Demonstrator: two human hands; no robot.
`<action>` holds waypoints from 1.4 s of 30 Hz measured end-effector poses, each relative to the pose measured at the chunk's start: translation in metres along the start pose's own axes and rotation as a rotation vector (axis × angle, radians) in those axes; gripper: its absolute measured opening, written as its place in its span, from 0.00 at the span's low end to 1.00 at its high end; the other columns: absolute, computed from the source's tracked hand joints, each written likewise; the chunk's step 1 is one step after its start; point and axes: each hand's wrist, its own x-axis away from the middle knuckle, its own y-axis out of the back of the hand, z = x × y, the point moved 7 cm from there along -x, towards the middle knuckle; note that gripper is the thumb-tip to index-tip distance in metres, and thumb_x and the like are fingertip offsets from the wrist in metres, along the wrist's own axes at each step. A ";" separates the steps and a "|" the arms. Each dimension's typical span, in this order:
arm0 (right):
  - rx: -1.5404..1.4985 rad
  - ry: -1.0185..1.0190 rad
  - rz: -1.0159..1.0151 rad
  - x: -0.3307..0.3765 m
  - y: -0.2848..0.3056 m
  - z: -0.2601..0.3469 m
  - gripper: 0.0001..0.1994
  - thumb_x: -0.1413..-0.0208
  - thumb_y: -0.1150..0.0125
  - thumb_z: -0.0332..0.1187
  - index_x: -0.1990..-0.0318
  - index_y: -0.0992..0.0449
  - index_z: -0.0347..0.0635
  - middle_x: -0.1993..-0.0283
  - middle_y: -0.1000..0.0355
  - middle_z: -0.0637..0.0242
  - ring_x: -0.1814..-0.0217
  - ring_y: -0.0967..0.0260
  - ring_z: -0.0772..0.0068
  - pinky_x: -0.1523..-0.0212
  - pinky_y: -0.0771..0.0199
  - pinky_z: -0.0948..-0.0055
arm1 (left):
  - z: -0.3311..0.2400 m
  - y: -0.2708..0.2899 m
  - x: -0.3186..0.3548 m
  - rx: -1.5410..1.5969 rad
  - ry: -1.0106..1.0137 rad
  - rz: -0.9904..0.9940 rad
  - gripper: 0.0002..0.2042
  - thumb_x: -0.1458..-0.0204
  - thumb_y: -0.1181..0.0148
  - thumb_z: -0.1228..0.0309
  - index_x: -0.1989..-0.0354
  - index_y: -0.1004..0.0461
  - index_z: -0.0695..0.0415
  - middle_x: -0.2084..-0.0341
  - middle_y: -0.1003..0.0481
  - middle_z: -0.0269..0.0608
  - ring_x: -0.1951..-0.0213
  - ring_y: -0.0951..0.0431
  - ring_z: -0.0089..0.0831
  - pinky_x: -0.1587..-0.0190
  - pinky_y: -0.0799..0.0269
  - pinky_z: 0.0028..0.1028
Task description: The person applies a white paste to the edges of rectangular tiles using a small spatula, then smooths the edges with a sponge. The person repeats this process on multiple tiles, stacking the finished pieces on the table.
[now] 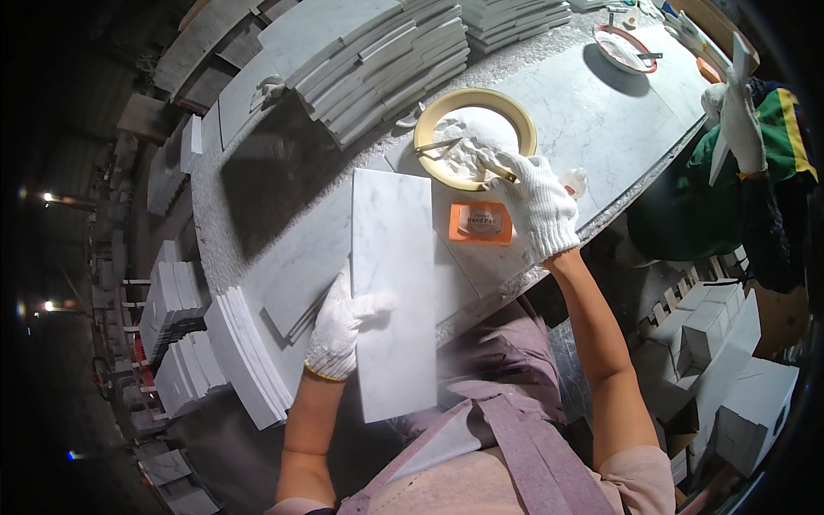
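My left hand (342,324), in a white knitted glove, grips a long pale marble tile (393,257) by its left side, with the thumb lying across its face. The tile is tilted up over the table's near edge. My right hand (542,206), gloved the same way, closes its fingertips on the handle of a putty knife (501,171) at the near right rim of a yellow bowl (424,129). White paste or powder (485,129) fills the bowl, and a dark flat blade (438,146) shows at its left side. Below it lies an orange hand pad (481,225).
Tall stacks of marble tiles (378,60) stand at the back of the table. More tiles (245,356) lean at its left end. A second bowl (625,49) sits far right, near a co-worker's gloved hand (743,137) holding a tile. White boxes (712,322) stand below right.
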 end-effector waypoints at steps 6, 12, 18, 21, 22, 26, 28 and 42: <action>-0.018 0.093 -0.092 -0.003 -0.002 0.001 0.13 0.37 0.36 0.32 0.45 0.18 0.49 0.54 0.20 0.57 0.54 0.19 0.53 0.54 0.19 0.61 | -0.053 -0.008 0.013 -0.964 -0.259 0.030 0.43 0.49 0.39 0.82 0.20 0.46 0.60 0.27 0.34 0.49 0.29 0.32 0.37 0.29 0.36 0.32; 0.004 0.033 -0.102 -0.007 -0.007 -0.009 0.10 0.36 0.37 0.32 0.49 0.17 0.46 0.57 0.19 0.55 0.55 0.19 0.51 0.54 0.19 0.60 | -0.064 -0.033 0.014 -2.005 -0.914 0.232 0.37 0.48 0.38 0.82 0.25 0.35 0.51 0.34 0.29 0.57 0.33 0.28 0.55 0.29 0.35 0.51; -0.031 -0.051 -0.092 -0.007 -0.005 -0.013 0.10 0.37 0.35 0.33 0.51 0.16 0.44 0.56 0.18 0.53 0.53 0.19 0.50 0.52 0.20 0.60 | -0.066 -0.036 -0.001 -2.349 -1.245 0.184 0.29 0.46 0.38 0.73 0.32 0.27 0.46 0.43 0.25 0.53 0.40 0.24 0.57 0.33 0.32 0.61; -0.049 -0.082 -0.096 -0.007 -0.005 -0.016 0.11 0.37 0.34 0.33 0.50 0.16 0.44 0.55 0.18 0.53 0.52 0.19 0.51 0.50 0.20 0.61 | -0.073 -0.040 -0.008 -2.402 -1.280 0.184 0.25 0.45 0.37 0.70 0.36 0.26 0.46 0.49 0.25 0.51 0.45 0.23 0.56 0.36 0.31 0.64; -0.052 -0.095 -0.096 -0.007 -0.005 -0.017 0.11 0.37 0.34 0.32 0.50 0.16 0.43 0.54 0.18 0.53 0.51 0.19 0.51 0.49 0.20 0.61 | -0.075 -0.040 -0.011 -2.426 -1.257 0.203 0.26 0.44 0.39 0.71 0.34 0.27 0.44 0.46 0.26 0.53 0.43 0.24 0.58 0.36 0.33 0.67; -0.171 -0.118 -0.151 -0.003 -0.006 -0.020 0.13 0.37 0.34 0.33 0.47 0.16 0.42 0.52 0.17 0.55 0.50 0.18 0.57 0.48 0.20 0.65 | -0.083 -0.044 -0.015 -2.499 -1.257 0.254 0.26 0.42 0.39 0.69 0.33 0.27 0.43 0.45 0.26 0.55 0.42 0.24 0.59 0.37 0.33 0.70; -0.212 -0.123 -0.173 -0.001 -0.006 -0.021 0.13 0.36 0.34 0.33 0.47 0.16 0.41 0.52 0.16 0.56 0.50 0.17 0.60 0.48 0.20 0.67 | -0.088 -0.048 -0.016 -2.475 -1.314 0.237 0.24 0.43 0.38 0.68 0.35 0.26 0.43 0.46 0.26 0.54 0.44 0.24 0.59 0.38 0.31 0.68; -0.266 -0.142 -0.180 0.004 -0.007 -0.022 0.13 0.35 0.35 0.34 0.47 0.16 0.42 0.51 0.17 0.59 0.52 0.17 0.66 0.49 0.19 0.70 | -0.096 -0.041 -0.014 -2.323 -1.520 0.253 0.21 0.42 0.35 0.61 0.39 0.21 0.29 0.47 0.23 0.46 0.41 0.25 0.61 0.37 0.27 0.64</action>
